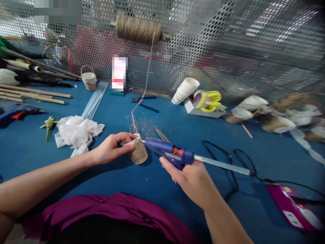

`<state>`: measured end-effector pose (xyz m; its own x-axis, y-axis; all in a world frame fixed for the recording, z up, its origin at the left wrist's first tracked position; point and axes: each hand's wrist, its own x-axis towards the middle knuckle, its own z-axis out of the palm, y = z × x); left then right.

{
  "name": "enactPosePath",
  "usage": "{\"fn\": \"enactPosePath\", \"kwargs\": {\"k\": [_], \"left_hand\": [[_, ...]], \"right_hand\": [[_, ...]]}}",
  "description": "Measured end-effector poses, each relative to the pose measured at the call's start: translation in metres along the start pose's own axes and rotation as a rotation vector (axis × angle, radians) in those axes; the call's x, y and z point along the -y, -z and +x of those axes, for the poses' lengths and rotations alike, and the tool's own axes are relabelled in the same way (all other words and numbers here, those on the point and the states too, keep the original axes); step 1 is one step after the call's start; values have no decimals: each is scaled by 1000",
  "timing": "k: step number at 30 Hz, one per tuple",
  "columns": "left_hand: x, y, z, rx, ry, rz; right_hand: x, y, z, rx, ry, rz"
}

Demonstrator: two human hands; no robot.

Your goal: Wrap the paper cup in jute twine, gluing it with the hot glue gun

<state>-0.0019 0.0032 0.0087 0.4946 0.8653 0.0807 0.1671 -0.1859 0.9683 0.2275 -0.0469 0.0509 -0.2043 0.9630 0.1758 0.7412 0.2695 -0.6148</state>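
Note:
My left hand [118, 147] grips a small paper cup [138, 154] wrapped in brown twine, tilted just above the blue table. From the cup a strand of twine [147, 74] runs up to a large spool [138, 28]. My right hand [189, 174] is closed around the handle of a blue glue gun [167, 150], whose nozzle touches or nearly touches the cup near its upper end. A clear glue stick [223, 165] sticks out of the gun's back. Scissors [161, 134] lie partly hidden behind the gun.
White lace [77, 132] and a second glue gun [19, 113] lie at left. Pliers [144, 103], stacked white cups [185, 89] and a box with yellow-handled items [204, 105] stand behind. Twine-wrapped cups [240, 113], a black cord [231, 162] and a purple power strip [294, 208] are right.

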Motion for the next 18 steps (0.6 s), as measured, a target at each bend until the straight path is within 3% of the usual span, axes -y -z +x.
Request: {"fn": "enactPosePath", "kwargs": {"k": [18], "left_hand": [[1, 0, 0, 3, 20, -11]], "right_hand": [[-2, -1, 0, -1, -26, 3]]}}
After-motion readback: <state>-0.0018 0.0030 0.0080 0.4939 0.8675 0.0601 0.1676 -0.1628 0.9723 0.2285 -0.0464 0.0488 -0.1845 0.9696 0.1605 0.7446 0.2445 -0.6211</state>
